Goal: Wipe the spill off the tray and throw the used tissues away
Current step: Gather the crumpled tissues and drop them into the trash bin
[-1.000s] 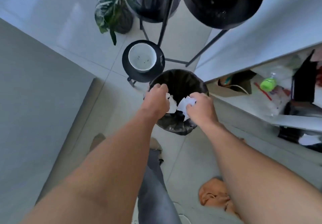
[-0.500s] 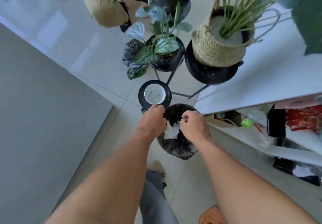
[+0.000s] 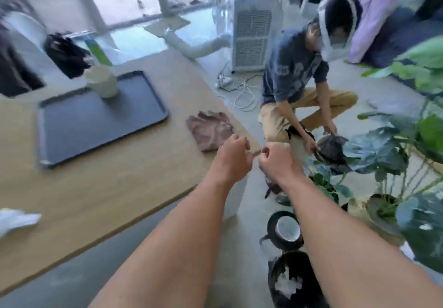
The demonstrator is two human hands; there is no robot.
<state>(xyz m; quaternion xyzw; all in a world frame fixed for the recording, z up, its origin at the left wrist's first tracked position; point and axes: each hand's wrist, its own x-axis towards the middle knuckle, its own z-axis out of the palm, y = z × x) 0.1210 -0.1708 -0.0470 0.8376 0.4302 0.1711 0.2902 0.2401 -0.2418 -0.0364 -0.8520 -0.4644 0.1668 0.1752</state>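
Note:
The dark tray (image 3: 72,139) lies on the wooden table (image 3: 119,187) at the left, with a pale cup (image 3: 102,82) standing on its far edge. Crumpled white tissues (image 3: 286,283) lie inside the black bin (image 3: 275,274) on the floor at the bottom, below my right forearm. My left hand (image 3: 231,157) and my right hand (image 3: 275,161) are raised side by side over the table's right corner, fingers curled, nothing in either. Another white tissue (image 3: 16,219) sits at the table's near left edge.
A brown cloth (image 3: 209,129) lies on the table just beyond my left hand. A person (image 3: 294,79) crouches on the floor at the right over a dark bag. Potted plants (image 3: 395,151) crowd the right side, and a small black stand holding a white saucer (image 3: 286,229) sits beside the bin.
My view has swung up from the bin to the table. Both hands have let go of the tissues, which now lie in the bin, and have risen away from it.

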